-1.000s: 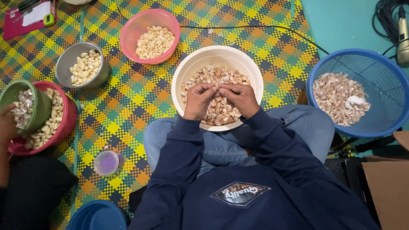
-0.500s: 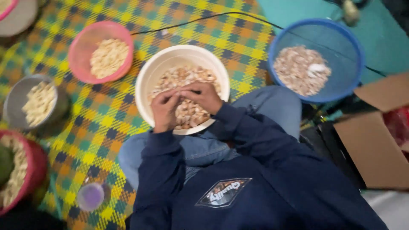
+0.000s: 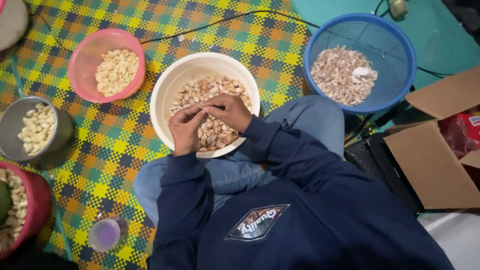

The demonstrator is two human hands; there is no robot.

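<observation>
Garlic clove (image 3: 206, 107) pinched between both hands' fingertips over white bowl (image 3: 172, 85).

Both forearms, in dark blue sleeves, reach forward from the torso and converge. Left hand (image 3: 186, 129): back of hand up, fingers curled inward, fingertips pinched together and pointing toward the right hand. Right hand (image 3: 229, 111): knuckles up, wrist bent, fingers folded down, thumb and forefinger closing on something small, too small to make out. Fingertips of the two hands meet, touching. Legs folded, knees apart.
</observation>
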